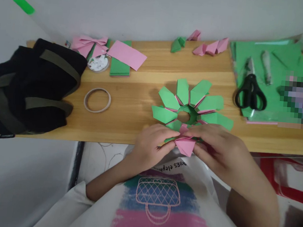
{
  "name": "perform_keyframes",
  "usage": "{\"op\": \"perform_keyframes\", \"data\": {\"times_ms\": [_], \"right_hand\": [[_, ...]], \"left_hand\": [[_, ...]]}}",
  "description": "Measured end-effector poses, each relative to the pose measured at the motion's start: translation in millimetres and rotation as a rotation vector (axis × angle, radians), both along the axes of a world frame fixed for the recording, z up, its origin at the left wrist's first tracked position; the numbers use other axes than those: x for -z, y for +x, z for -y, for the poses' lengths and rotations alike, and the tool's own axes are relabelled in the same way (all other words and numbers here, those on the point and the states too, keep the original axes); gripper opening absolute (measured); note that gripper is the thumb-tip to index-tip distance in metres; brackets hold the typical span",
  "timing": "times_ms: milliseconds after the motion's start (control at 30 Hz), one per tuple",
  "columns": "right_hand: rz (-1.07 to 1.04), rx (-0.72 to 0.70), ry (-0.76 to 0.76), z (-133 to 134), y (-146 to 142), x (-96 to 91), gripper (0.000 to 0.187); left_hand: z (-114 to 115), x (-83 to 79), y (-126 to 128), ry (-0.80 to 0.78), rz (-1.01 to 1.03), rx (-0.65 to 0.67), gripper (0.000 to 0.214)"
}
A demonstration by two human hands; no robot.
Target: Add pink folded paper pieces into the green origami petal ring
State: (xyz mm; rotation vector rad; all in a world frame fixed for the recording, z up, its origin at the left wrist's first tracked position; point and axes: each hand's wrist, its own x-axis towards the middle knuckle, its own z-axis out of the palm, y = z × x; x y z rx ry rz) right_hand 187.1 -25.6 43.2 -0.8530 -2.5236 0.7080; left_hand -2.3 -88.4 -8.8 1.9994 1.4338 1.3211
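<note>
A ring of folded green paper petals with pink edges [183, 92] lies on the wooden table near its front edge. At the near side of this ring, a folded pink paper piece [185, 146] is pinched between both hands. My left hand [154, 142] grips its left side with thumb and index finger. Across from it, my right hand [215, 143] holds the right side, fingers bent over the paper. The hands partly cover the nearest petals, so whether the pink piece is joined to the ring cannot be seen.
Left stands a black bag [45, 86], beside a tape roll [97, 100]. Behind are paper strips [127, 55], a dish of white bits [99, 63] and folded pink pieces [212, 48]. Black scissors [251, 88] and a cutter knife [267, 67] lie right on green sheets [272, 99].
</note>
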Motion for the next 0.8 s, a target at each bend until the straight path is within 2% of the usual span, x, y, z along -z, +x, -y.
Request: {"op": "perform_keyframes", "data": {"times_ms": [167, 333, 500, 633, 733, 800], "right_hand": [[-0.044, -0.045, -0.037, -5.0, 2.5, -0.2, 0.017], [-0.048, -0.035, -0.033, -5.2, 6.5, 1.2, 0.018], [-0.057, -0.006, 0.014, -4.5, 10.1, 0.6, 0.022], [-0.048, 0.021, 0.035, -3.4, 13.1, -2.4, 0.022], [-0.059, 0.045, 0.049, -3.2, 15.4, -4.5, 0.023], [-0.062, 0.048, 0.053, -3.8, 16.5, -5.1, 0.023]], "left_hand": [[-2.0, -0.2, -8.3, 0.039, -0.032, 0.003, 0.019], [4.2, 3.3, -16.1, 0.030, -0.028, -0.073, 0.029], [12.1, 10.7, -14.7, -0.092, 0.004, -0.231, 0.006], [14.3, 11.5, -9.1, -0.135, 0.036, -0.163, 0.016], [14.2, 10.8, -5.6, -0.044, -0.119, -0.102, 0.033], [11.5, 9.0, -4.9, 0.083, -0.311, -0.133, 0.036]]}}
